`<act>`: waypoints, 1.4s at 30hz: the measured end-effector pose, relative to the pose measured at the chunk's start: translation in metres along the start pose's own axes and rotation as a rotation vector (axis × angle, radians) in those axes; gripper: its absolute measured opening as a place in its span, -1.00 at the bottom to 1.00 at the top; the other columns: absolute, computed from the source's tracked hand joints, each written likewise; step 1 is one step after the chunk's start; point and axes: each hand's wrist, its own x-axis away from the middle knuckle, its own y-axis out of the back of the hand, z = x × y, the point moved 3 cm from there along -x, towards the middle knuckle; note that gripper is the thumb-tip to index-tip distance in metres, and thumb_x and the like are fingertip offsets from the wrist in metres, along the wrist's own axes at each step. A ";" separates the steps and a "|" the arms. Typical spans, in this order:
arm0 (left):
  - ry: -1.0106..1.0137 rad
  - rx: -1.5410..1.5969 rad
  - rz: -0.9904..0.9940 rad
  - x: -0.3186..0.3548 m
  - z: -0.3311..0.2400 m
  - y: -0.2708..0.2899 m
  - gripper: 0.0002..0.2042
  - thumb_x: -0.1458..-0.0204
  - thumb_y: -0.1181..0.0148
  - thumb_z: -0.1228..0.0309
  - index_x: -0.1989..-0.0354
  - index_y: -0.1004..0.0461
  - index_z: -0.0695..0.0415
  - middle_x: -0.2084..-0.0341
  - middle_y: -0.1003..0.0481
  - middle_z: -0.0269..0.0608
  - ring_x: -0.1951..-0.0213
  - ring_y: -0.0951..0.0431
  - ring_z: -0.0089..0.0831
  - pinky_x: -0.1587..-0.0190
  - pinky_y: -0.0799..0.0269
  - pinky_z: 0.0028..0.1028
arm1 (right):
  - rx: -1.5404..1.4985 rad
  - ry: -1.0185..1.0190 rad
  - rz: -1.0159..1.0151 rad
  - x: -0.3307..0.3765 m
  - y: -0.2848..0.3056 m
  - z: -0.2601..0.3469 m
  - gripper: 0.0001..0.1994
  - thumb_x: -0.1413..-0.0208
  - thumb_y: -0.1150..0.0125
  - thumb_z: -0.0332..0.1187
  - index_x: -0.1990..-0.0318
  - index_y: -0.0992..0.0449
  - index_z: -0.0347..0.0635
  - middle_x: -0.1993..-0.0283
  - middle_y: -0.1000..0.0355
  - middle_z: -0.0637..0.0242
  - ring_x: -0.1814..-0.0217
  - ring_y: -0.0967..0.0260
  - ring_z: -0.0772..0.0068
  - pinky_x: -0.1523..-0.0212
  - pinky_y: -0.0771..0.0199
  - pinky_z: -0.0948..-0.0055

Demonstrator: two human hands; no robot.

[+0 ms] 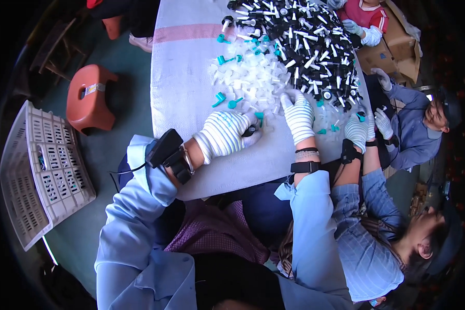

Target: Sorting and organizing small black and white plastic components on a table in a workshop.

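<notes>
My left hand (223, 136), in a white striped glove, is closed around a small black plastic cap (250, 131) near the front of the table. Beside it lies a teal plastic piece (259, 117). My right hand (298, 120), gloved alike, reaches to the near edge of a heap of clear plastic caps (253, 77). Its thumb and fingertips are drawn together there; whatever they pinch is too small to make out. Beyond it spreads a large pile of black caps with white nozzles (315, 46). Several teal pieces (219, 98) lie among the clear ones.
The table (186, 93) has a pale covering. Close on my right, a co-worker's gloved hand (356, 132) is at the table; other people sit along that side. An orange stool (90, 98) and a white plastic crate (46, 170) stand on the floor at left. Cardboard boxes (390, 51) are at far right.
</notes>
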 end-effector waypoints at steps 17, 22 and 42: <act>0.033 -0.108 -0.017 -0.005 0.007 -0.003 -0.63 0.02 -0.15 0.05 0.35 -0.46 0.17 0.60 -0.50 -0.01 0.47 -0.55 -0.04 0.39 -0.45 -0.17 | -0.173 0.508 0.034 0.114 0.033 0.117 -0.81 -0.16 -0.14 -0.35 0.14 -0.52 -0.24 0.21 -0.49 0.08 0.14 -0.43 0.06 0.10 -0.44 0.24; 0.065 -0.130 0.083 -0.004 0.006 -0.001 -0.61 0.03 -0.17 0.05 0.29 -0.45 0.17 0.57 -0.51 0.00 0.44 -0.56 -0.03 0.38 -0.45 -0.18 | -0.165 0.558 0.023 0.107 0.029 0.120 -0.80 -0.18 -0.13 -0.36 0.11 -0.50 -0.24 0.24 -0.50 0.11 0.19 -0.45 0.14 0.14 -0.45 0.26; 0.076 -0.076 0.019 -0.003 0.007 -0.001 -0.65 0.00 -0.12 0.08 0.33 -0.45 0.16 0.61 -0.50 -0.01 0.46 -0.55 -0.04 0.38 -0.44 -0.17 | -0.947 0.129 -0.006 0.119 0.004 0.102 -0.81 -0.14 -0.21 -0.45 0.12 -0.46 -0.30 0.15 -0.46 0.32 0.11 -0.37 0.51 0.01 -0.39 0.47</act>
